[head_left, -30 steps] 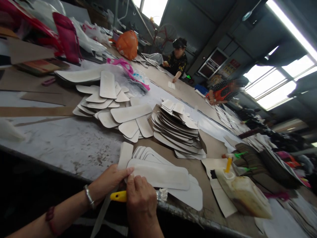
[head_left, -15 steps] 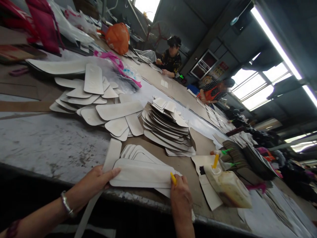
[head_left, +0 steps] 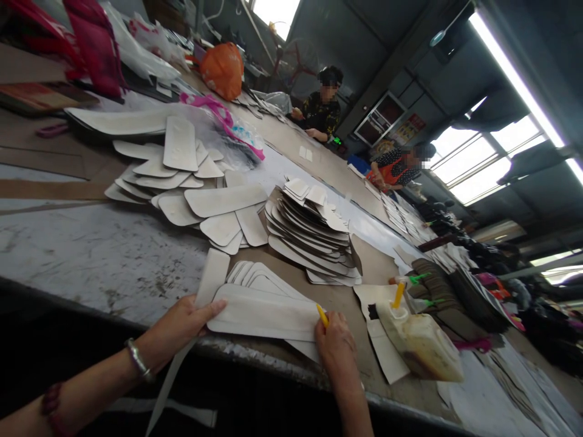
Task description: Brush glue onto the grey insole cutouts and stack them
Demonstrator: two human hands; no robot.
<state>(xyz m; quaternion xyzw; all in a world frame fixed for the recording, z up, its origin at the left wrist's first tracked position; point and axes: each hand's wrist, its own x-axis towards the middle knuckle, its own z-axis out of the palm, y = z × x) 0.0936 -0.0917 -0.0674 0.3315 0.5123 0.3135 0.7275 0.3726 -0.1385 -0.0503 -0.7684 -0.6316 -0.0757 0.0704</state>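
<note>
My left hand [head_left: 194, 320] grips a long white strip [head_left: 213, 276] between thumb and fingers. One end of the strip rises past the hand; the other hangs below the table edge. My left thumb also rests on the left end of a white rounded panel [head_left: 264, 314], which lies on a fanned pile of similar panels [head_left: 262, 276]. At the panel's right end, my right hand [head_left: 336, 349] is closed around a slim yellow tool [head_left: 322, 315]. Only the tool's yellow end shows, so its kind is unclear.
Loose white panels [head_left: 225, 200] lie heaped behind my hands, beside a tall stack of curved panels [head_left: 307, 233]. A cloudy plastic bottle [head_left: 426, 343] stands at the right. Two co-workers [head_left: 321, 112] sit further along the table. An orange bag [head_left: 223, 70] lies at the back.
The view has shifted slightly. Both hands stay at the panel's two ends, holding the strip and the yellow tool. A second edge along the panel's lower side no longer shows.
</note>
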